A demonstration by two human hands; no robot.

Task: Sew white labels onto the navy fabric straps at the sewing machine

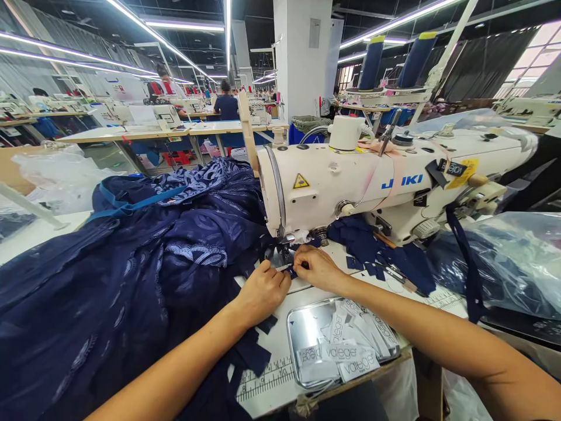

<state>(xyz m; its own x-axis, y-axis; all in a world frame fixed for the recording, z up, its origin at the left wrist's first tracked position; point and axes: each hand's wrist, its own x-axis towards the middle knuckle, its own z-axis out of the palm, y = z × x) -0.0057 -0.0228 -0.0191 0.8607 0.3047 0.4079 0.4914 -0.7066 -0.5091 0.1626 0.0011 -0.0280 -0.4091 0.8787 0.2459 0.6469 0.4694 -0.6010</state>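
Observation:
Under the needle and presser foot (286, 255) of a white sewing machine (324, 187), a small bit of navy fabric (293, 272) shows between my hands. My left hand (264, 292) is closed in front of the foot, fingers curled and pressed on the navy fabric. From the right, my right hand (319, 269) pinches the same fabric close to the foot; its fingertips partly hide it. A large heap of navy garments with pale embroidered lace (193, 254) spreads to the left of the machine.
A metal tray (302, 321) with white printed labels (342, 351) sits in front of me. Navy fabric scraps (363, 240) and tweezers (401, 278) lie right of the needle. A plastic bag (521, 251) rests at far right. Thread cones (372, 64) stand behind; other people work farther back.

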